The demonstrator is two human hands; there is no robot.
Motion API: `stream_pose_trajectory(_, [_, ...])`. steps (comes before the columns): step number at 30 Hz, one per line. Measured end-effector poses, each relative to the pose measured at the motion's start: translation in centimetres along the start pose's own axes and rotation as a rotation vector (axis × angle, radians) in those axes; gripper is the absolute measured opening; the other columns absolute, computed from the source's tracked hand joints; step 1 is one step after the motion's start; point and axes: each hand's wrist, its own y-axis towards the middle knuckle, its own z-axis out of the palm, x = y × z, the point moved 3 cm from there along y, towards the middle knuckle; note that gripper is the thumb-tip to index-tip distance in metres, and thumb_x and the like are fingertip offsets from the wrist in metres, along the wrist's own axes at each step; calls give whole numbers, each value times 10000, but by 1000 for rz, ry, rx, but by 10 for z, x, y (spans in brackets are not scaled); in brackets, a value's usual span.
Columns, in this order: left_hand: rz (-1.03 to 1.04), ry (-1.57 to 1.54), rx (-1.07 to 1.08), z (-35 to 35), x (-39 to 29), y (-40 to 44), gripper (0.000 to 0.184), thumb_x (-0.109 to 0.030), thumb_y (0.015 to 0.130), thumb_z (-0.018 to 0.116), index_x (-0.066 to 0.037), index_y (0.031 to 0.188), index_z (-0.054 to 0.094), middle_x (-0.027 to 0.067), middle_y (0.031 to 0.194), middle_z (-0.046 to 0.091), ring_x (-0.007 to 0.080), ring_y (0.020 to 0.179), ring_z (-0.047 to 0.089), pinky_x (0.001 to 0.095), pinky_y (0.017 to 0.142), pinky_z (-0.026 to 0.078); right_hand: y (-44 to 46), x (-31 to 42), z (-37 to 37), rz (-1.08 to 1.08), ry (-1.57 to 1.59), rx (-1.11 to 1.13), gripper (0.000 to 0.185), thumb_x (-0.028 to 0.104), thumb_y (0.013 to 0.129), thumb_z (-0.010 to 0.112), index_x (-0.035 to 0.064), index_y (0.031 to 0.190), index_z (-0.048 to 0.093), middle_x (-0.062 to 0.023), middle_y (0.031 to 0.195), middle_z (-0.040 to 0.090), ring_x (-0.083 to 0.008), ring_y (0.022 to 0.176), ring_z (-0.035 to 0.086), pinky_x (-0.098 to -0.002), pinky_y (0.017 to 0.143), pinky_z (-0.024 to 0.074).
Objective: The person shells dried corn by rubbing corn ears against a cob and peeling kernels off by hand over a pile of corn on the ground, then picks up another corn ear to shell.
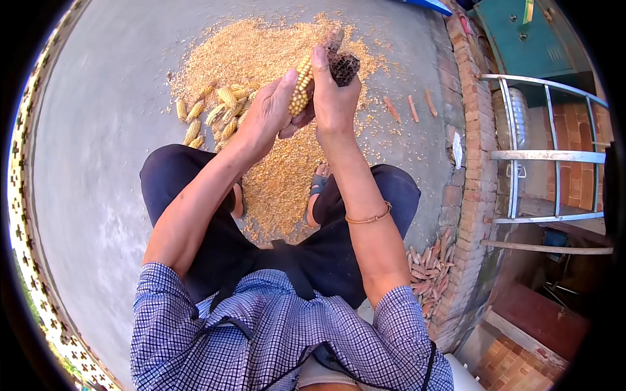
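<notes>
An ear of corn with pale yellow kernels is held up between my two hands, over the loose kernels. My left hand closes around its lower left side, thumb along the ear. In my right hand, pressed against the ear, is a dark piece with a honeycomb-like surface; its kind I cannot make out. A brownish end sticks out above the right thumb. Below spreads a heap of loose corn kernels. Several unshelled ears lie left of it.
Bare reddish cobs lie on the concrete floor at right, with a pile of cobs nearer me. A low brick wall runs along the right, beside a metal ladder-like frame. A teal cabinet stands beyond.
</notes>
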Motion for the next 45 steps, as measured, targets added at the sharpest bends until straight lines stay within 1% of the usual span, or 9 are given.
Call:
stream_pose_trajectory(5, [49, 162, -155, -15, -2, 4, 499, -494, 1012, 394, -28, 912, 540, -5, 663, 497, 51, 523, 417, 214, 432, 305, 1, 6, 1, 172, 251, 125, 354, 363, 910, 673, 25, 999, 621, -34, 897, 625, -118, 823, 587, -284, 743, 475])
stream_pose_trajectory(10, [331, 1045, -265, -7, -8, 3, 377, -334, 978, 490, 25, 1089, 528, 259, 720, 622, 408, 691, 632, 491, 619, 483, -10, 12, 9, 240, 424, 91, 279, 273, 937, 644, 9, 1015, 598, -37, 875, 626, -106, 805, 586, -288, 729, 477])
stream_pose_trajectory(14, [329, 1041, -166, 15, -6, -7, 407, -354, 995, 473, 4, 1178, 536, 211, 722, 607, 339, 637, 628, 444, 598, 490, -7, -5, -1, 139, 224, -201, 167, 134, 912, 648, -16, 916, 575, -45, 801, 619, -100, 706, 570, -282, 631, 459])
stream_pose_trajectory(17, [257, 522, -117, 7, 6, 1, 447, -402, 1017, 439, 15, 1135, 546, 133, 747, 592, 234, 612, 585, 379, 573, 486, -2, -5, 0, -161, -124, -253, 187, 143, 912, 646, -26, 896, 567, -33, 783, 600, -103, 666, 555, -278, 607, 459])
stream_pose_trajectory(22, [-81, -163, 164, 7, -5, -5, 472, -475, 1024, 387, -29, 988, 537, 16, 673, 471, 61, 506, 358, 217, 425, 255, 1, 13, -5, -124, -78, -83, 364, 326, 896, 701, -19, 960, 603, -44, 854, 623, -120, 787, 577, -304, 727, 472])
stream_pose_trajectory(31, [101, 81, -155, -8, -12, -5, 503, -481, 1028, 359, -13, 1059, 541, 31, 716, 506, 67, 564, 418, 220, 459, 316, -7, 11, 5, 156, 210, 287, 318, 266, 937, 649, 34, 1150, 604, -12, 1078, 619, -105, 1001, 571, -297, 906, 446])
stream_pose_trajectory(33, [130, 174, -198, -10, -12, -5, 556, -475, 1036, 331, 18, 1173, 549, 57, 841, 587, 81, 695, 528, 219, 505, 409, -15, 7, 13, 111, 171, 254, 337, 258, 931, 660, 19, 1161, 602, -10, 1066, 617, -95, 981, 564, -288, 895, 444])
stream_pose_trajectory(34, [270, 395, -195, -13, -8, 0, 550, -447, 1047, 299, 29, 1197, 530, 103, 803, 614, 123, 692, 592, 272, 548, 477, -13, 0, 16, 37, 135, 214, 366, 314, 918, 675, 0, 1062, 555, -23, 884, 593, -96, 802, 536, -280, 720, 451])
stream_pose_trajectory(45, [317, 462, -164, 3, 7, 2, 523, -427, 1048, 324, 40, 1156, 533, 98, 772, 597, 112, 647, 564, 289, 574, 479, -14, 2, 7, -243, -177, -159, 252, 178, 898, 687, -17, 857, 532, -59, 789, 603, -109, 706, 565, -301, 657, 469])
